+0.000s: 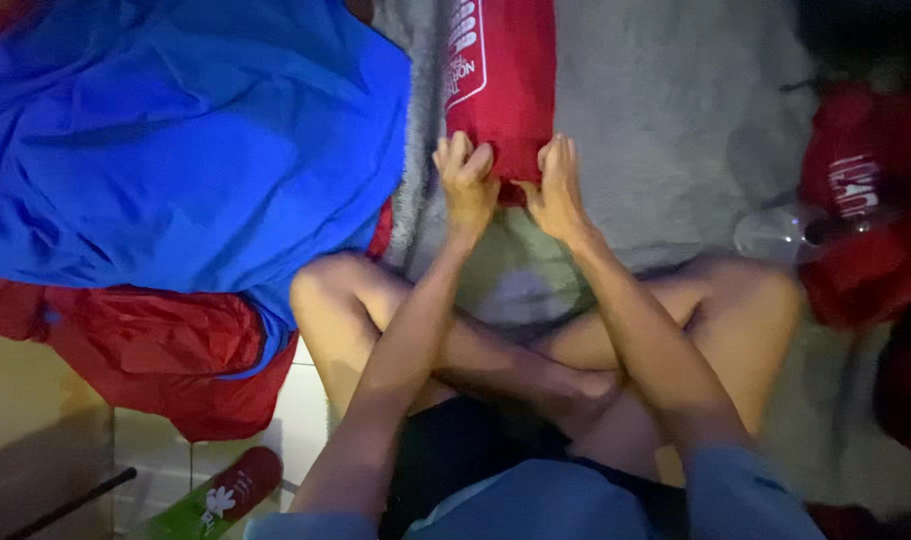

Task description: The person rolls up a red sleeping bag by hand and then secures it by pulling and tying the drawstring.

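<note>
crossed legs [536, 340] lowest in frame; above them my left hand [466, 180] and right hand [556, 185] both clamp the red roll's [501, 90] near end.

Red fabric roll [503, 80]: tightly rolled, smooth, white print on one side. Lies lengthwise on the grey carpet [666, 120], its near end pinned under both hands.

Red bag [501, 80] top cut off
</note>
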